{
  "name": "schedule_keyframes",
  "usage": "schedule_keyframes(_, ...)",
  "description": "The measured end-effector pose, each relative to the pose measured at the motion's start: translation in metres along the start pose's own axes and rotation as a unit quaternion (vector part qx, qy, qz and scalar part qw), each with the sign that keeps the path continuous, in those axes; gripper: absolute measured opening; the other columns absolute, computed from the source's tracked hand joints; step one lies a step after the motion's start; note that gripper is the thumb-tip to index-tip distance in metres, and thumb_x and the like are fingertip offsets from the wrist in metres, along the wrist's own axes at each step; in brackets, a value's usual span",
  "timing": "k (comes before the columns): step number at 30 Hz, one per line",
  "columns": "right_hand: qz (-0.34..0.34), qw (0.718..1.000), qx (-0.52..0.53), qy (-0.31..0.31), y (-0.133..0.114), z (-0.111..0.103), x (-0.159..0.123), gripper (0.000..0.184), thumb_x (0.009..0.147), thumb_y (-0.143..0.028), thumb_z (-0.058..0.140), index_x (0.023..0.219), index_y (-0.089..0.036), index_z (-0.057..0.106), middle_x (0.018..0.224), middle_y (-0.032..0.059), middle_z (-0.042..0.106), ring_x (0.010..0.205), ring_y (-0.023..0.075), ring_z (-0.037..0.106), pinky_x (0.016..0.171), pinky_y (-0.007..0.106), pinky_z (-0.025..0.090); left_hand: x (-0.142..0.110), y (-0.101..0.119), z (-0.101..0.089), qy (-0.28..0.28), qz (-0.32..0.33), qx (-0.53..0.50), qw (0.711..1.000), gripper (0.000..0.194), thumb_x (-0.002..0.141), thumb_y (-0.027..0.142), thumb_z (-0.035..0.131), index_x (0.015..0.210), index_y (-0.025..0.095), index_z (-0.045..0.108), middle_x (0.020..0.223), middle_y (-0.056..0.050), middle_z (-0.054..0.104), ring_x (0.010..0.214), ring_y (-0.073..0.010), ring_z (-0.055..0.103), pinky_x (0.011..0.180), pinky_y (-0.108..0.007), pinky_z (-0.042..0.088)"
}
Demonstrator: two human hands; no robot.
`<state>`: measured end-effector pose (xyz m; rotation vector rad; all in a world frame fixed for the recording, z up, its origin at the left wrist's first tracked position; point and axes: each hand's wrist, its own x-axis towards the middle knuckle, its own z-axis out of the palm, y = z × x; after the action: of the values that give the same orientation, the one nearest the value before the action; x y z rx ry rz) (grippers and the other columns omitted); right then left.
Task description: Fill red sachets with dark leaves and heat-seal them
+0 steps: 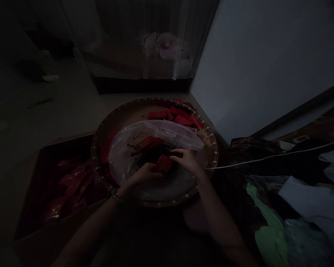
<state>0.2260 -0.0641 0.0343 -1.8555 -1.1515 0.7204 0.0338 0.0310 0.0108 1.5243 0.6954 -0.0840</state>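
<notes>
The room is very dark. A round woven tray [210, 142] lies in front of me with a clear plastic bag [156, 131] spread over it. My left hand [143, 178] is closed on a red packet [164, 163] above the bag. My right hand [187, 161] is pinched on a small dark thing at the packet's top edge; I cannot make out what it is. Another red packet [146, 142] lies inside the bag. Several red packets [180, 115] are piled at the far rim of the tray.
A cardboard box [41, 174] holding several red packets [72, 185] sits to the left. A white cable [267, 157] runs right from the tray. Crumpled cloth and bags [292, 207] fill the right. A wall [267, 55] and a sheer curtain [139, 40] stand behind.
</notes>
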Motion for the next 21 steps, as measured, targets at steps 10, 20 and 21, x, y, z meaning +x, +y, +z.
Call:
schedule_keyframes(10, 0.063, 0.993, 0.077, -0.061, 0.007, -0.023, 0.004, 0.046, 0.068, -0.030, 0.075, 0.111, -0.017, 0.068, 0.108, 0.0068, 0.071, 0.097, 0.0232, 0.065, 0.085, 0.035, 0.050, 0.000, -0.007, -0.004, -0.007, -0.010, -0.022, 1.000, 0.031, 0.062, 0.029, 0.068, 0.087, 0.009, 0.071, 0.072, -0.004, 0.070, 0.062, -0.0157, 0.059, 0.057, -0.024, 0.043)
schedule_keyframes(20, 0.009, 0.999, 0.030, -0.023, 0.000, -0.001, 0.000, 0.030, 0.070, -0.028, 0.071, 0.099, -0.017, 0.072, 0.098, 0.0061, 0.073, 0.092, 0.0228, 0.066, 0.084, 0.034, 0.048, 0.001, -0.008, -0.005, -0.009, -0.005, -0.007, 1.000, 0.034, 0.063, 0.030, 0.068, 0.089, 0.008, 0.072, 0.070, -0.001, 0.068, 0.062, -0.0158, 0.059, 0.056, -0.023, 0.041)
schedule_keyframes(21, 0.009, 0.999, 0.031, -0.028, 0.000, -0.002, 0.001, 0.031, 0.070, -0.028, 0.071, 0.099, -0.017, 0.072, 0.097, 0.0057, 0.073, 0.091, 0.0226, 0.066, 0.083, 0.034, 0.048, 0.001, -0.008, -0.004, -0.006, -0.006, 0.000, 1.000, 0.033, 0.063, 0.030, 0.068, 0.089, 0.008, 0.072, 0.069, -0.001, 0.068, 0.061, -0.0157, 0.059, 0.056, -0.022, 0.041)
